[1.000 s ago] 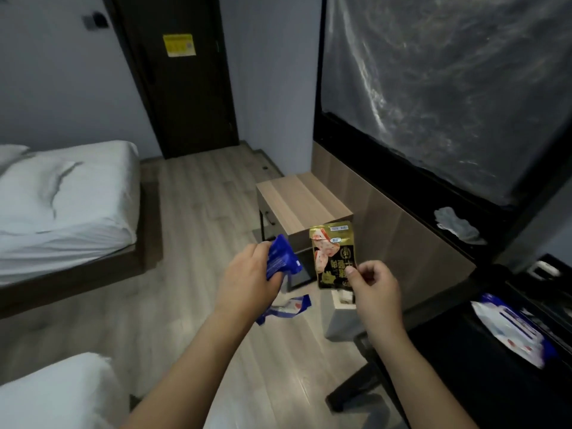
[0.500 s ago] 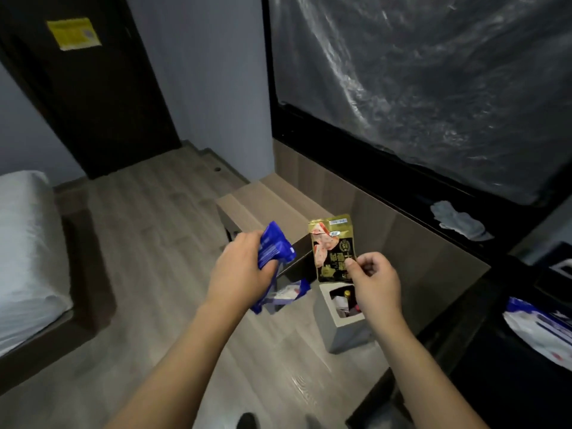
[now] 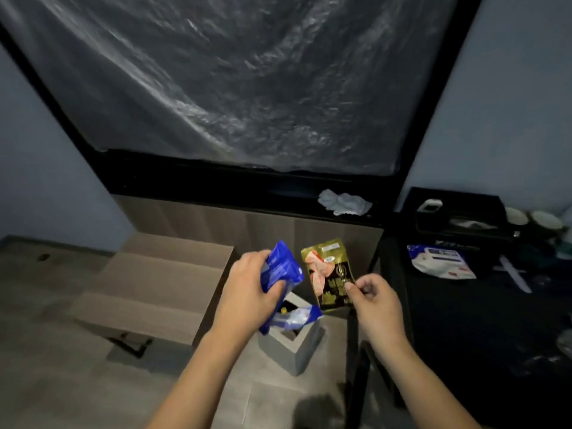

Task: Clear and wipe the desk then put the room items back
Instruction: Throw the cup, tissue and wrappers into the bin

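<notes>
Since the earlier frames both hands have been carried right and forward, so that the grey bin (image 3: 289,345) now sits directly beneath them and the bed and door are lost from view. A crumpled blue wrapper (image 3: 280,270) is gripped in the left hand (image 3: 250,292), fingers curled round it, with its loose tail hanging at 6 o'clock over the bin's open mouth. A gold snack packet (image 3: 328,274) is pinched near its lower right edge between thumb and forefinger of the right hand (image 3: 371,300), its long axis held nearly upright, top toward 12 o'clock. The bin's mouth lies at about 7 o'clock from the packet and is judged nearer the left hand, so the wrapper would probably drop first. The dark desk (image 3: 464,320) stands at 3 o'clock, with a pack of wipes (image 3: 439,261) on it.
</notes>
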`<state>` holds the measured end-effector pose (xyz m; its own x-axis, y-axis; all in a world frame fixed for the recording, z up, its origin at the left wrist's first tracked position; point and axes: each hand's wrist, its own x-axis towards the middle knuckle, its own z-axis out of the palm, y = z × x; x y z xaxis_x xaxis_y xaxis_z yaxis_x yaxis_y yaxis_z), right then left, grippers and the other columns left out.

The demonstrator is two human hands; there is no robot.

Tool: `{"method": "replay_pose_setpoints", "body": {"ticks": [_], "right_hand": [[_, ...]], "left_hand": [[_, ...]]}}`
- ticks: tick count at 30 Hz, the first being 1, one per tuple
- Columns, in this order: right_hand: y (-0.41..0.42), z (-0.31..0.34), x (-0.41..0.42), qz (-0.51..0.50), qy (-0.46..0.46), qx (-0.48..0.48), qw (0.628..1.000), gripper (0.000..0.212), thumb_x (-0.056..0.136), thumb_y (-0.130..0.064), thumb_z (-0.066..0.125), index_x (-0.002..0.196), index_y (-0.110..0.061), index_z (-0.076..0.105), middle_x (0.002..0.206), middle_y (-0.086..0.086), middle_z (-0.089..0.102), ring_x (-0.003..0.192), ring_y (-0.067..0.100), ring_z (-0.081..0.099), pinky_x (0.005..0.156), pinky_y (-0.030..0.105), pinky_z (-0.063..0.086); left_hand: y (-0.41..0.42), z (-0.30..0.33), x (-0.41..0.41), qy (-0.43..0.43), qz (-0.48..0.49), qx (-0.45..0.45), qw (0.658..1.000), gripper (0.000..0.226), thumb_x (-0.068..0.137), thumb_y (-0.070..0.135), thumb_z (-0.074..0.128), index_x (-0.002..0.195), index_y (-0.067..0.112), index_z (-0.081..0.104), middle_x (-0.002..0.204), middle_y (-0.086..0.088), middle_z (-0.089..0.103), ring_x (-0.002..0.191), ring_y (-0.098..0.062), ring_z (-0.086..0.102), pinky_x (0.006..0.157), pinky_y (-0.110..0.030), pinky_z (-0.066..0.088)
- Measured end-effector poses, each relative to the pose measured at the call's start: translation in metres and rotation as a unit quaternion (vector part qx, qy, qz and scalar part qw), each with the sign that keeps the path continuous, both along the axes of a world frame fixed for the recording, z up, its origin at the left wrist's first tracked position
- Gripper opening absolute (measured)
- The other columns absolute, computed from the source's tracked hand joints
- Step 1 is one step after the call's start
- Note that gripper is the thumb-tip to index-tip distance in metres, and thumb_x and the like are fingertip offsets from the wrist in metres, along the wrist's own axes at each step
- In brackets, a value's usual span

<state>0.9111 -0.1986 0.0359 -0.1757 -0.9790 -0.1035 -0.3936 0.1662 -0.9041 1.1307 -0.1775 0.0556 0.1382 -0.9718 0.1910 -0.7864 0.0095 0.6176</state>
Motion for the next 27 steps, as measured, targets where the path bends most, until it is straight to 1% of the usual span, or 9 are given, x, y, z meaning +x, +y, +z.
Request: {"method": "replay_pose_setpoints", "body": {"ticks": [2,5,9,11,16,17,21,24,27], "right_hand": [[-0.017,-0.008,0.008,-0.027,-0.023,0.009,0.999,0.013,0.090,-0.023,0.066,0.080,-0.017,0.059,0.077,-0.001,0.063,0.075,0.015,0.061,0.060,0.025,0.042],[-0.034,-0.022,0.032,-0.040,-0.031,0.018,0.999,0.015,0.090,-0.022,0.066,0.078,-0.018,0.057,0.078,-0.001,0.063,0.077,0.015,0.062,0.063,0.030,0.047],[-0.051,-0.039,0.065,-0.057,-0.028,0.055,0.996,0.014,0.091,-0.021,0.064,0.080,-0.016,0.057,0.080,-0.002,0.063,0.072,0.007,0.060,0.055,0.018,0.040],[-0.060,-0.055,0.078,-0.080,-0.028,0.069,0.994,0.014,0.090,-0.022,0.065,0.079,-0.018,0.057,0.079,-0.001,0.063,0.073,0.011,0.061,0.058,0.022,0.042],[-0.070,-0.116,0.118,-0.150,-0.047,0.118,0.980,0.017,0.089,-0.023,0.066,0.075,-0.020,0.056,0.073,0.004,0.064,0.069,0.022,0.062,0.064,0.038,0.051],[-0.069,-0.130,0.125,-0.161,-0.045,0.126,0.978,0.018,0.090,-0.022,0.066,0.075,-0.020,0.056,0.071,0.004,0.063,0.067,0.020,0.061,0.063,0.036,0.051],[-0.067,-0.192,0.138,-0.165,-0.020,0.141,0.976,0.017,0.091,-0.017,0.064,0.077,-0.011,0.056,0.063,-0.003,0.054,0.053,0.001,0.049,0.052,0.009,0.037],[-0.066,-0.255,0.137,-0.135,0.042,0.160,0.977,0.011,0.093,-0.020,0.061,0.084,-0.014,0.056,0.076,-0.004,0.059,0.068,-0.001,0.056,0.058,0.008,0.038],[-0.068,-0.332,0.132,-0.135,0.072,0.162,0.975,0.013,0.097,-0.024,0.054,0.084,-0.022,0.053,0.077,-0.006,0.061,0.073,0.005,0.061,0.059,0.014,0.039]], "left_hand": [[-0.019,-0.003,0.015,-0.035,-0.015,-0.014,0.999,0.052,0.081,0.031,0.072,0.129,0.023,0.054,0.125,0.007,0.052,0.116,-0.015,0.043,0.101,-0.035,0.040],[-0.037,-0.001,0.045,-0.085,0.030,-0.047,0.995,0.050,0.076,0.036,0.069,0.124,0.024,0.059,0.118,0.004,0.052,0.108,-0.021,0.041,0.096,-0.038,0.038],[-0.063,-0.015,0.083,-0.074,0.032,-0.028,0.996,0.050,0.076,0.043,0.064,0.121,0.025,0.060,0.114,0.007,0.053,0.103,-0.019,0.042,0.093,-0.036,0.038],[-0.081,-0.035,0.101,-0.055,0.009,-0.003,0.998,0.049,0.078,0.041,0.068,0.123,0.023,0.059,0.115,0.007,0.054,0.104,-0.017,0.042,0.095,-0.037,0.040],[-0.128,-0.123,0.136,-0.022,-0.059,0.067,0.996,0.046,0.079,0.029,0.075,0.121,0.019,0.060,0.113,0.001,0.058,0.103,-0.020,0.048,0.088,-0.032,0.039],[-0.136,-0.145,0.139,-0.016,-0.068,0.087,0.994,0.045,0.079,0.029,0.075,0.121,0.018,0.060,0.112,0.000,0.058,0.103,-0.022,0.049,0.087,-0.030,0.037],[-0.157,-0.223,0.137,0.037,-0.078,0.138,0.987,0.045,0.082,0.030,0.074,0.123,0.019,0.059,0.115,0.002,0.057,0.108,-0.019,0.050,0.090,-0.027,0.038],[-0.160,-0.288,0.131,0.104,-0.051,0.170,0.979,0.047,0.082,0.031,0.074,0.125,0.018,0.060,0.116,0.005,0.057,0.104,-0.016,0.055,0.086,-0.027,0.042],[-0.155,-0.368,0.126,0.138,-0.027,0.196,0.970,0.048,0.084,0.033,0.074,0.128,0.021,0.057,0.119,0.008,0.056,0.105,-0.017,0.057,0.088,-0.037,0.049]]}}
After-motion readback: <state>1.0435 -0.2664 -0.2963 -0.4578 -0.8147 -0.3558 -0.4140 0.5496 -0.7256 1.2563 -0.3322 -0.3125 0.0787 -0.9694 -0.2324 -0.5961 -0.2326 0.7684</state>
